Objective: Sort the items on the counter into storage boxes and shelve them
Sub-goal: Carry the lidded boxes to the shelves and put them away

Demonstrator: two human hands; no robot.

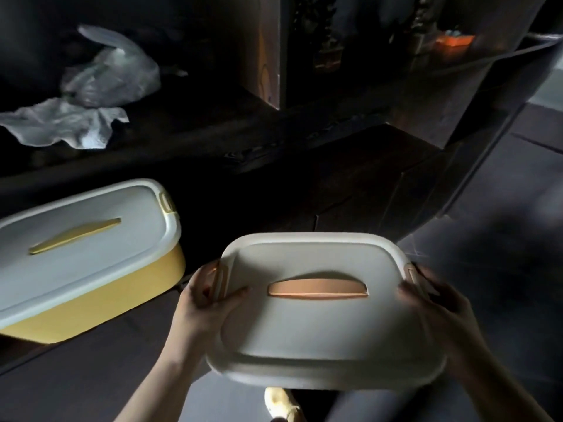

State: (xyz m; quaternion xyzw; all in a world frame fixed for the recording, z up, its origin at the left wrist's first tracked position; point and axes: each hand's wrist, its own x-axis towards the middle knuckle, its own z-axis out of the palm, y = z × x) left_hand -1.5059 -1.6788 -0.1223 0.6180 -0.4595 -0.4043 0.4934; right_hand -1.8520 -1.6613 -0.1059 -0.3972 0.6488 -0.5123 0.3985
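White-lidded box point(320, 324) gripped by left hand point(201, 303) and right hand point(438, 303).

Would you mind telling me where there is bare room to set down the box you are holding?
Bare dark shelf lies right of the yellow box, ahead of the held box gripped by the left hand and right hand. The upper left is crowded by the plastic bag and cloth.

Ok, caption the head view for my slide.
Both hands, left and right, grip a lidded box beside a closed yellow box.
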